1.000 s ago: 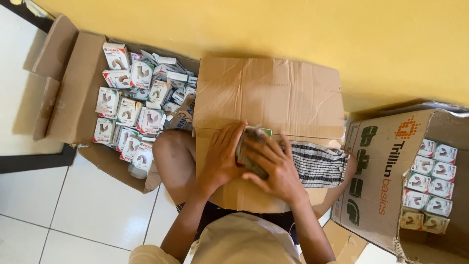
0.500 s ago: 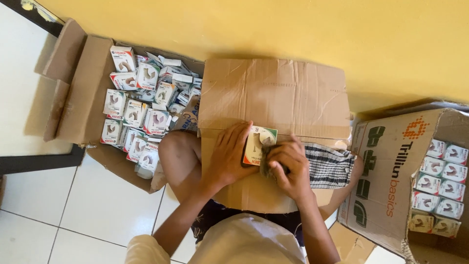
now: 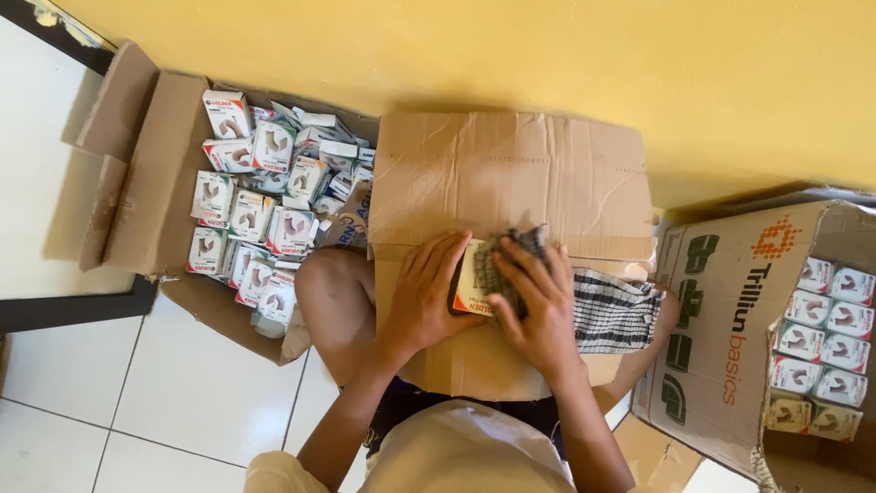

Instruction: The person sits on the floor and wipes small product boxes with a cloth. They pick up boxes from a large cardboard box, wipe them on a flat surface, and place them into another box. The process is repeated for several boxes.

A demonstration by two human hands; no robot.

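A small white box [image 3: 465, 281] lies flat on a sheet of cardboard [image 3: 511, 183] across my lap. My left hand [image 3: 427, 292] grips the box's left side and holds it steady. My right hand [image 3: 538, 306] presses a dark checked cloth [image 3: 506, 260] down on top of the box, covering most of its face. The rest of the checked cloth trails to the right over my leg.
An open carton [image 3: 151, 173] at the left holds several jumbled small white boxes [image 3: 265, 210]. A printed carton [image 3: 730, 319] at the right holds neatly stacked boxes [image 3: 817, 342]. A yellow wall runs along the back; white floor tiles lie at the lower left.
My right hand has pushed the cloth up from the box's lower right over its face, hiding most of the box. My left hand has stayed on the box.
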